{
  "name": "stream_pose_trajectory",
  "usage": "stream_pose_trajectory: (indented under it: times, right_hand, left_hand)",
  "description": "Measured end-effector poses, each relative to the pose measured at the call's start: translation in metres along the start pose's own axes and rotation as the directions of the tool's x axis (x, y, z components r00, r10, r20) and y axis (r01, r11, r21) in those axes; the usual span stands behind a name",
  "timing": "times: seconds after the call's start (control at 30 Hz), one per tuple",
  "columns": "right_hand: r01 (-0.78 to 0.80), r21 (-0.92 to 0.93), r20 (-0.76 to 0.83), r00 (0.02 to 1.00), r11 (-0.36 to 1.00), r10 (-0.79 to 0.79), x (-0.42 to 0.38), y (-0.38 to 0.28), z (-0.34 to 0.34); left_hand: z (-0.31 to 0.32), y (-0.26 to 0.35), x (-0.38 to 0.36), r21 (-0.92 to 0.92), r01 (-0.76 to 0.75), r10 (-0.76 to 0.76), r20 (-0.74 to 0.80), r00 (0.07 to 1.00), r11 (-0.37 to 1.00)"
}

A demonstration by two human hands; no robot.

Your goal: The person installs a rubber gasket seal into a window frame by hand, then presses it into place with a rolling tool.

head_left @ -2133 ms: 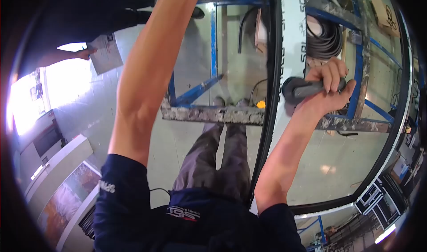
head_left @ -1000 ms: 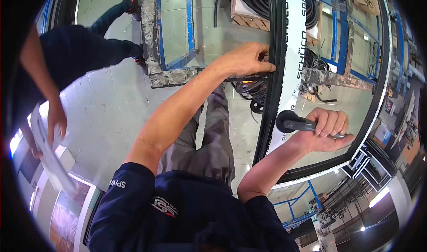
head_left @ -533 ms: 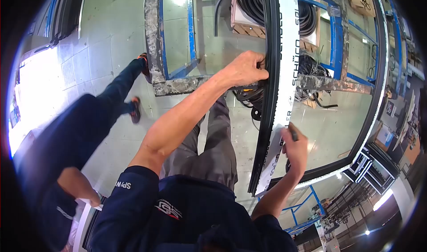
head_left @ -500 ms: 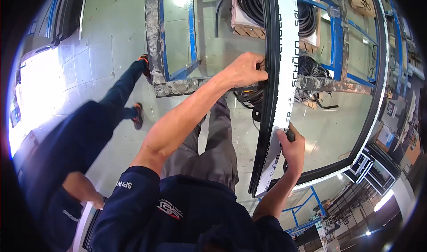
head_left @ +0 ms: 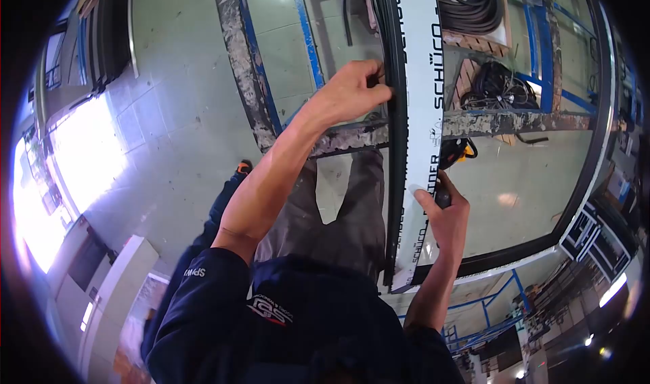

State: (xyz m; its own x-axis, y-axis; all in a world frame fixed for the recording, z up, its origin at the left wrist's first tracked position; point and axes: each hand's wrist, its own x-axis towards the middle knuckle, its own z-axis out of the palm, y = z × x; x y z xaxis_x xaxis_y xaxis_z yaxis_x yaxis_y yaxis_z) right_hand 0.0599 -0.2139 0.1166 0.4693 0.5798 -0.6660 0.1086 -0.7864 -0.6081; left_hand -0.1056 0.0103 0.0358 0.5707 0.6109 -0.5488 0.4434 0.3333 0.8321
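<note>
A long window frame profile [head_left: 423, 123] with white printed protective film and a black edge [head_left: 398, 133] runs away from me. My left hand [head_left: 352, 93] is closed in a pinch at the black edge, its fingertips against the profile; what is between them is hidden. Nearer to me, my right hand [head_left: 447, 215] is closed around a dark rounded handle [head_left: 443, 198] on the right side of the profile. Its thumb lies on the white film. The rest of the handle is hidden by the palm.
The frame lies on a worn, paint-spattered support [head_left: 501, 123] with blue metal legs [head_left: 538, 52]. Coiled black hose [head_left: 474, 8] and tangled black cable [head_left: 497, 86] lie below. A co-worker's leg [head_left: 220, 201] shows behind my left arm. Stacked frames [head_left: 596, 238] stand at right.
My view has turned, and the frame appears more upright in it. The co-worker, plainly visible at left before, is now mostly hidden behind my left arm. Both hands stay at the profile.
</note>
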Motion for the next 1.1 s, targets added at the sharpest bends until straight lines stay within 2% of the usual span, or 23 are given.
stream_pose_trajectory:
  times: [0.03,0.07,0.17,0.2,0.23,0.3,0.4,0.5,0.53,0.63,0.73,0.83,0.9,0.93,1.1]
  right_hand:
    - [-0.018,-0.010,-0.041,0.999,1.000,0.017,-0.002,-0.003,0.002]
    - [-0.071,-0.057,-0.044,0.997,0.996,0.069,-0.005,-0.008,0.000]
    - [-0.089,0.075,-0.280,0.954,0.993,0.106,-0.022,-0.032,0.000]
    - [0.290,0.144,-0.408,0.889,0.946,-0.210,-0.025,-0.039,0.006]
    - [0.463,0.151,-0.527,0.785,0.873,-0.325,-0.026,-0.044,0.010]
    - [0.718,0.395,-0.547,0.685,0.572,-0.482,-0.028,-0.061,0.021]
    - [0.726,0.648,-0.429,0.597,0.229,-0.678,-0.015,-0.090,0.031]
    - [0.717,0.689,-0.309,0.417,0.101,-0.855,0.011,-0.109,0.036]
    - [0.722,0.682,-0.314,0.430,0.114,-0.846,0.017,-0.111,0.041]
    - [0.719,0.685,-0.314,0.431,0.113,-0.846,0.033,-0.106,0.053]
    - [0.744,0.661,-0.361,0.426,0.095,-0.830,0.039,-0.103,0.067]
    - [0.764,0.637,-0.384,0.432,0.105,-0.816,0.040,-0.098,0.075]
    - [0.762,0.634,-0.356,0.440,0.133,-0.825,0.040,-0.096,0.078]
    - [0.785,0.604,-0.364,0.428,0.140,-0.827,0.040,-0.096,0.081]
    - [0.899,0.410,-0.435,0.342,0.155,-0.833,0.040,-0.098,0.106]
  left_hand:
    - [-0.001,0.007,0.003,0.079,0.023,-0.025,0.020,0.999,0.997]
    - [0.001,-0.001,0.009,0.019,0.028,-0.029,0.011,1.000,0.999]
    - [-0.006,0.004,0.008,0.170,0.004,-0.012,0.046,0.999,0.986]
    - [-0.007,0.004,0.005,0.116,-0.023,0.015,0.071,0.997,0.993]
    - [-0.007,0.002,0.006,0.083,-0.019,0.010,0.108,0.994,0.996]
    - [-0.007,-0.002,0.008,0.020,-0.009,0.005,0.182,0.983,1.000]
    - [-0.014,-0.006,0.009,-0.247,0.028,0.055,0.322,0.945,0.969]
    - [-0.009,-0.022,0.014,-0.226,-0.027,0.103,0.332,0.938,0.974]
    - [-0.006,-0.026,0.017,-0.185,-0.010,0.069,0.314,0.947,0.983]
    - [-0.008,-0.027,0.015,-0.205,-0.073,0.133,0.300,0.945,0.976]
    - [-0.014,-0.031,0.016,-0.208,-0.059,0.129,0.340,0.932,0.976]
    - [-0.017,-0.036,0.015,-0.321,-0.060,0.179,0.356,0.917,0.945]
    - [-0.021,-0.034,0.014,-0.369,0.006,0.151,0.394,0.906,0.930]
    - [-0.022,-0.032,0.014,-0.391,0.038,0.138,0.412,0.901,0.920]
    - [-0.024,-0.036,0.016,-0.354,-0.009,0.162,0.406,0.899,0.935]
